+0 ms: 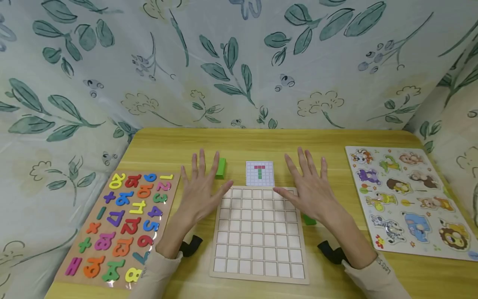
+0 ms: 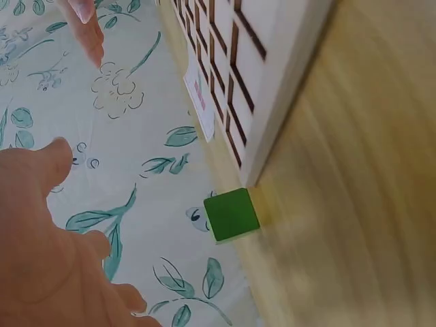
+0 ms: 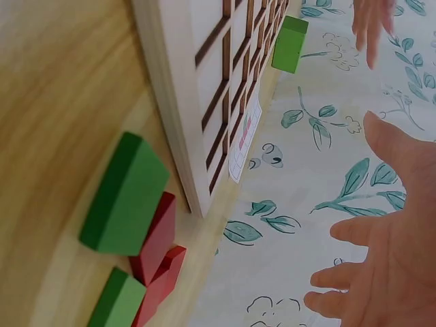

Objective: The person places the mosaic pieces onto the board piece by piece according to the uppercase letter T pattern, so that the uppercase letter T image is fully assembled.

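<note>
My left hand is held with spread fingers above the left far corner of a wooden grid board. On the opposite side, my right hand has its fingers spread over the board's right far corner. Neither hand holds anything. A green block lies by the left fingers. Beyond the board is a small card printed with a red and green T on a grid. In the right wrist view, green blocks and red blocks lie beside the board; the head view mostly hides these under the right hand.
At left lies a number puzzle board with colourful digits and signs. An animal puzzle board occupies the table's right side. A floral-patterned cloth rises behind the table's far edge.
</note>
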### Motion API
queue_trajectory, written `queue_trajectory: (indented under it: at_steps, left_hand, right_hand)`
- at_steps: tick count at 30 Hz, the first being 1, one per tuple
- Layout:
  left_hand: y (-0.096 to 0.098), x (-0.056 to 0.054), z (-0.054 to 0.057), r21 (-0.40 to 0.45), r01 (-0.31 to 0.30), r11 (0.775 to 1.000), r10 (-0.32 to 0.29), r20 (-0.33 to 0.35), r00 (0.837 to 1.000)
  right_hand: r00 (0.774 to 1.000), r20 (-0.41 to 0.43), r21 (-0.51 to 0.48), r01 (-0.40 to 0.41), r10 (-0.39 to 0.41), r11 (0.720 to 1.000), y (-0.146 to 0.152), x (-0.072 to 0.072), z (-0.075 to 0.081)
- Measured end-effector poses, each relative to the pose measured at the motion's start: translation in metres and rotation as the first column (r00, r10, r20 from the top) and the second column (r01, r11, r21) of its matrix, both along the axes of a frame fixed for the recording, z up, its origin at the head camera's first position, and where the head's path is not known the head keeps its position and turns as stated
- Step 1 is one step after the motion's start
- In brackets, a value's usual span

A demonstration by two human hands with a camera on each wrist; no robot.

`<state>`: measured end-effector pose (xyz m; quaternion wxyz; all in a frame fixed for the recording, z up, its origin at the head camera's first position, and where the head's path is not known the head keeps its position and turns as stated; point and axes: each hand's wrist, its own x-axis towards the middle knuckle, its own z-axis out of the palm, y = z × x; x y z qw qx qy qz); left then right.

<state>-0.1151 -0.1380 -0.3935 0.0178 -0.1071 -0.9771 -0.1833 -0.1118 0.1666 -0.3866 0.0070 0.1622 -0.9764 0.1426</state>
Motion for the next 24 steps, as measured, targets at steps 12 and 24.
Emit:
queue_trajectory:
  at_steps: [12,24]
  left_hand:
    - [-0.019,0.027,-0.013,0.199,0.043,0.979,-0.084,0.203,0.976]
    - [-0.022,0.031,-0.03,0.248,0.055,0.967,-0.156,0.407,0.9]
  right_hand:
    - [0.999,0.05,-0.013,0.007,-0.007,1.0,0.002,0.001,0.001]
    - [0.988,0.155,-0.142,-0.005,0.027,0.99,0.014,0.001,0.007]
